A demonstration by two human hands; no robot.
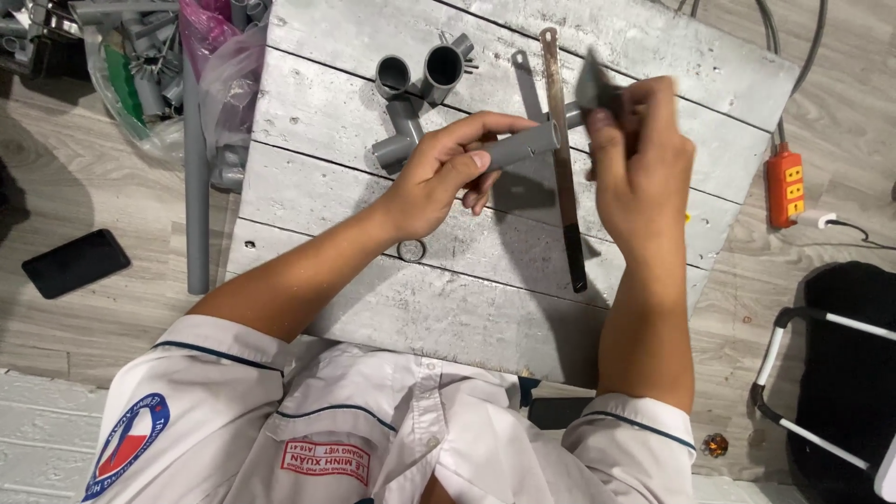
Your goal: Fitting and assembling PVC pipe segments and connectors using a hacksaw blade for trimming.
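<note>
Left hand (439, 177): fingers clenched around a short grey plastic pipe section (523, 145), thumb on top, the other fingers curled beneath; the pipe's open end juts out past the fingertips toward the right hand.
Right hand (639, 168): fingers pinched on a small dark scrap, seemingly abrasive sheet (593, 84), pressed against the pipe's end just beyond the left fingertips; what the scrap is made of cannot be told for certain.
Pipe position: held in the air above the pale grey plank worktop (448, 299), bridging the two sets of fingers.
Hacksaw blade: a long thin metal blade with a dark lower end (565, 187) lies flat on the planks, passing beneath the pipe between the two hands.
Grey fittings: a cluster of grey plastic elbow and tee fittings (411, 103) sits just beyond the left fingers, apart from them.
Ring: a small dark ring (412, 249) lies on the planks just below the left wrist.
Surroundings: a long grey pipe (196, 187) stands at the worktop's edge, well left of the left hand; an orange power strip (785, 189) lies well right of the right hand; a black phone (75, 262) is on the floor, far left.
</note>
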